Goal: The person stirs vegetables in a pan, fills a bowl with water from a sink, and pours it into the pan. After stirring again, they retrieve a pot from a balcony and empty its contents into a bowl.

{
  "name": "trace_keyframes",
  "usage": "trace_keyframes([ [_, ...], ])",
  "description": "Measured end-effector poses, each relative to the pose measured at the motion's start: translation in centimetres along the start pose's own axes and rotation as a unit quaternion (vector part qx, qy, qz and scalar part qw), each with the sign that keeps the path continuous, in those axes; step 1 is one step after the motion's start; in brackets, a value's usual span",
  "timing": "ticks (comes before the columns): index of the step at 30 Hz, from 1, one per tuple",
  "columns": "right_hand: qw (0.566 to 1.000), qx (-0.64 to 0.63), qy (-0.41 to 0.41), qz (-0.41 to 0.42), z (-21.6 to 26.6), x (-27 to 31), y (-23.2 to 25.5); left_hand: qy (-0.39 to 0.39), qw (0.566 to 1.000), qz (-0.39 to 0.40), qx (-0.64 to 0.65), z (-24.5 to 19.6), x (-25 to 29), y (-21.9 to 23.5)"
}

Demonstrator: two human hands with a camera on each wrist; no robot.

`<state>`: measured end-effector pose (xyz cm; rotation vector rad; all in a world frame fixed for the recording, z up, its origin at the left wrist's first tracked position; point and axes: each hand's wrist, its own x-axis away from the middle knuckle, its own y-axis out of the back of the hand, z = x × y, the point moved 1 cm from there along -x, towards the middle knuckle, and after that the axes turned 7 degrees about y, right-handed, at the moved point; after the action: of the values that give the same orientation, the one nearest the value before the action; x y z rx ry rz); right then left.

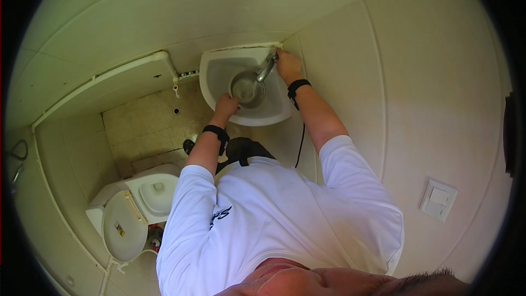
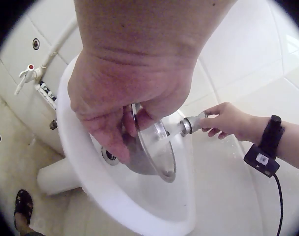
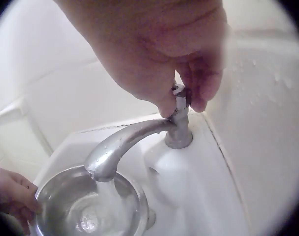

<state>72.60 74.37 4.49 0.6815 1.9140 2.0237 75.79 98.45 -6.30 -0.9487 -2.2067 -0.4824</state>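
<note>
Water runs from a chrome faucet (image 3: pixel 115 150) into a metal bowl (image 3: pixel 56 196) in the white sink (image 1: pixel 213 71). My left hand (image 1: pixel 226 107) grips the bowl by its rim, thumb on one side and fingers on the other. In the left wrist view the bowl (image 2: pixel 162 164) tilts under the stream. At the top of the faucet, my right hand (image 3: pixel 164 54) pinches the small handle (image 3: pixel 180 96) between thumb and fingers. Some water shows in the bottom of the bowl in the right wrist view.
A toilet (image 1: pixel 159 194) with its lid raised stands at the lower left. Along the wall runs a white pipe (image 1: pixel 131 68) with a small tap (image 1: pixel 176 89). The sink's drain (image 2: pixel 109 155) shows beside the bowl. A black cable (image 1: pixel 301 145) hangs from the right wrist.
</note>
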Motion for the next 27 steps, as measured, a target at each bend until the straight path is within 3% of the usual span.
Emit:
trace_keyframes([
  [8,0.992,-0.04,-0.109,0.041,1.0,-0.7,1.4,0.028,1.0,-0.006,0.005,0.2,1.2,2.0],
  [11,0.987,-0.092,-0.134,0.012,0.8,0.3,0.7,0.045,0.999,-0.001,-0.029,-1.1,3.4,3.8],
  [13,0.978,-0.127,-0.141,-0.084,1.2,1.7,0.5,0.042,0.999,-0.001,-0.021,-0.9,4.0,5.2],
  [14,0.975,-0.133,-0.152,-0.088,1.3,2.8,0.3,0.04,0.999,0.003,-0.034,-0.8,4.2,6.1],
  [16,0.94,-0.226,-0.094,-0.237,1.9,6.0,0.4,0.017,0.998,0.01,-0.052,-0.1,4.6,7.6],
  [20,0.887,-0.375,-0.148,-0.227,3.7,14.7,0.9,-0.045,0.993,0.022,-0.11,-1.2,6.7,8.8],
  [22,0.875,-0.384,-0.187,-0.228,4.3,20.7,-0.9,-0.095,0.974,0.062,-0.194,-3.0,9.2,8.5],
  [27,0.861,-0.356,-0.29,-0.219,6.6,36.7,-3.7,-0.124,0.936,0.196,-0.264,-2.7,10.7,4.6],
])
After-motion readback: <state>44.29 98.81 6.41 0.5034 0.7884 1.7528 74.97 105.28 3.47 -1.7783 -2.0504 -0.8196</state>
